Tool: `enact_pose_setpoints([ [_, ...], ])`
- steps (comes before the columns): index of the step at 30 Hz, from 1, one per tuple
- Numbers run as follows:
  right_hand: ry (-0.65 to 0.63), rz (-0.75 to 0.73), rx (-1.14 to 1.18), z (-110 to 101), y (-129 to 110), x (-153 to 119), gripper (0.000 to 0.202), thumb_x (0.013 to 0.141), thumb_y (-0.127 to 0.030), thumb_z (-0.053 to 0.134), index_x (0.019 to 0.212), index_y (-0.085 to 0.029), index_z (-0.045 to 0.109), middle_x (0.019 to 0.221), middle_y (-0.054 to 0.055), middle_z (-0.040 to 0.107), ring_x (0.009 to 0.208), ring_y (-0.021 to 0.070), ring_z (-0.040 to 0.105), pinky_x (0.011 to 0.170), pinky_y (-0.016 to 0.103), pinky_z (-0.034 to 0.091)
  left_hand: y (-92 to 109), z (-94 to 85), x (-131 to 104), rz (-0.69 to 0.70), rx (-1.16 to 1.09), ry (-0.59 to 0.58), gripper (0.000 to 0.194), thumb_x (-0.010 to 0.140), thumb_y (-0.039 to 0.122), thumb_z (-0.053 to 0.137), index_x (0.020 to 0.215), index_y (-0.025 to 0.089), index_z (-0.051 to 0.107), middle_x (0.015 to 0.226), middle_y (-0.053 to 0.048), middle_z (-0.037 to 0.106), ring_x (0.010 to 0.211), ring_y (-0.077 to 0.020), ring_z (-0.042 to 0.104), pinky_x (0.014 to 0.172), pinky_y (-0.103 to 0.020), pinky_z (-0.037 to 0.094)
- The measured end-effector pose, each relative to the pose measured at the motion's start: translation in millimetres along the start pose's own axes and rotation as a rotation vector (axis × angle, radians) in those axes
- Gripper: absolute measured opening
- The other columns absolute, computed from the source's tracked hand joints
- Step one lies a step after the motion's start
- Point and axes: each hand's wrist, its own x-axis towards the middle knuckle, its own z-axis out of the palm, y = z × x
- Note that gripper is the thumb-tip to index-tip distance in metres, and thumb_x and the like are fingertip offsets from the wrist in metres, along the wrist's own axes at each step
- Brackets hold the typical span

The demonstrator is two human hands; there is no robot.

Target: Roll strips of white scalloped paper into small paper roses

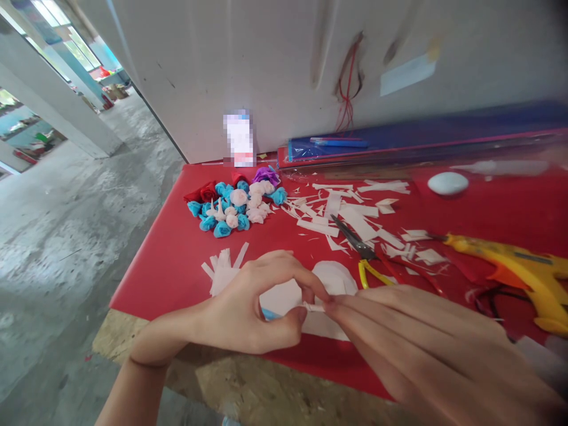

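Observation:
My left hand [248, 307] bends its thumb and forefinger into a ring, pinching a small white rolled paper strip [315, 307] between their tips. Meeting it from the right, my right hand [412, 337] has its fingertips closed on the strip's other end. Beneath both hands lie white paper pieces [281, 293], with a bit of blue showing through the ring. A sheaf of white paper strips [222, 272] is fanned out beyond my left wrist. Just past my right fingers rest scissors [357, 239] with yellow and red handles, blades pointing away.
Blue, white, red and purple paper flowers [239, 198] cluster at the back left of the red table [155, 248]. White paper scraps [355, 216] litter the middle. A yellow glue gun [523, 260] and a white oval object [448, 183] are at right. A phone [239, 139] leans against the wall.

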Motion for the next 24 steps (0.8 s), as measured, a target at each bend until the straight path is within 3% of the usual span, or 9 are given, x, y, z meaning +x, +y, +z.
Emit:
enact_pose_setpoints([
  [6, -0.093, 0.012, 0.008, -7.8, -1.8, 11.3, 0.028, 0.086, -0.009, 0.047, 0.092, -0.03, 0.065, 0.079, -0.005, 0.075, 0.067, 0.0161, 0.071, 0.065, 0.026, 0.059, 0.6, -0.3, 1.1, -0.014, -0.006, -0.002, 0.025, 0.07, 0.002, 0.05, 0.088, 0.017, 0.058, 0.082, -0.002, 0.061, 0.081, -0.0148, 0.057, 0.095, -0.039, 0.042],
  [10, -0.04, 0.021, 0.029, -1.3, -0.4, 4.5, 0.034, 0.09, -0.011, 0.038, 0.099, -0.031, 0.064, 0.078, -0.003, 0.075, 0.068, 0.0172, 0.071, 0.065, 0.028, 0.06, 1.1, -0.1, 1.3, -0.013, -0.016, 0.004, 0.023, 0.07, 0.003, 0.05, 0.087, 0.017, 0.058, 0.081, -0.002, 0.061, 0.079, -0.0148, 0.057, 0.095, -0.039, 0.042],
  [14, -0.043, -0.009, -0.001, 1.8, 1.2, 4.7, 0.035, 0.089, -0.008, 0.036, 0.095, -0.027, 0.064, 0.077, -0.001, 0.075, 0.068, 0.0169, 0.071, 0.065, 0.028, 0.06, 0.5, 0.7, 2.0, -0.016, -0.002, 0.015, 0.023, 0.07, 0.002, 0.05, 0.086, 0.016, 0.059, 0.08, -0.002, 0.061, 0.079, -0.0141, 0.057, 0.095, -0.038, 0.041],
  [19, -0.138, -0.139, -0.081, -5.2, 4.5, 16.5, 0.033, 0.086, -0.001, 0.039, 0.085, -0.021, 0.065, 0.073, 0.0, 0.076, 0.062, 0.0146, 0.07, 0.062, 0.023, 0.059, -2.2, 2.4, 3.6, -0.004, 0.045, 0.026, 0.02, 0.071, 0.003, 0.052, 0.086, 0.015, 0.059, 0.074, 0.0, 0.059, 0.075, -0.0133, 0.057, 0.094, -0.036, 0.042],
  [24, -0.095, -0.115, -0.095, -7.1, 5.5, 18.9, 0.033, 0.087, -0.003, 0.039, 0.079, -0.019, 0.066, 0.067, 0.002, 0.075, 0.058, 0.0145, 0.07, 0.059, 0.022, 0.058, -0.9, 5.3, 1.9, 0.024, 0.086, 0.023, 0.013, 0.078, 0.009, 0.054, 0.089, 0.015, 0.058, 0.075, 0.0, 0.06, 0.074, -0.0114, 0.058, 0.086, -0.029, 0.045],
])
